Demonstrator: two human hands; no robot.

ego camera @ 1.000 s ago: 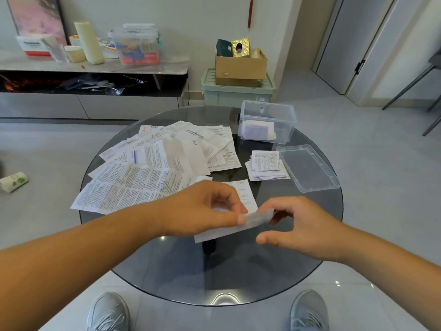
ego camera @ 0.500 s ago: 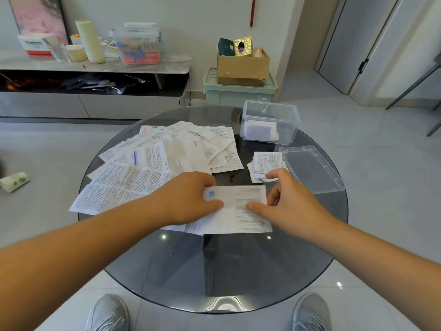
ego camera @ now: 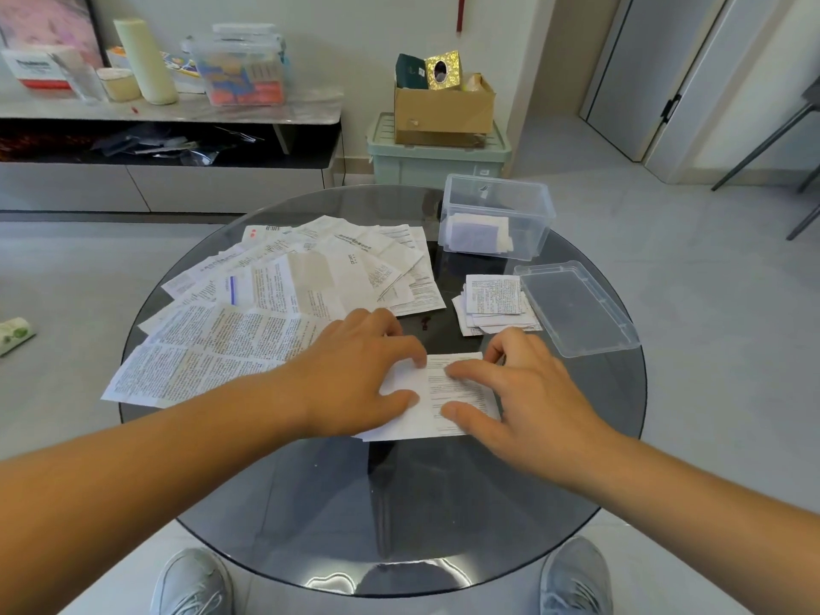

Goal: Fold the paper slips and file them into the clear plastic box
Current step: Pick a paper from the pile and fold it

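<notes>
A white printed paper slip (ego camera: 432, 395) lies flat on the round glass table (ego camera: 399, 503) in front of me. Its left part shows a blank side, laid over the printed part. My left hand (ego camera: 364, 375) presses on that blank part with fingertips and thumb. My right hand (ego camera: 519, 392) rests on the printed right part, index finger and thumb flat on it. The clear plastic box (ego camera: 539, 233) stands open at the table's far right with a folded slip inside. A small stack of folded slips (ego camera: 494, 299) lies between the box and my hands.
A wide spread of unfolded slips (ego camera: 275, 312) covers the table's left half. The box's clear lid (ego camera: 577, 308) lies at the right edge. Behind the table are a green bin (ego camera: 437, 164) with a cardboard box on it and a low shelf unit (ego camera: 168, 113).
A second ago both hands held the slip up off the table. It then went flat and unfolded, and now its left part is laid over with both hands pressing it.
</notes>
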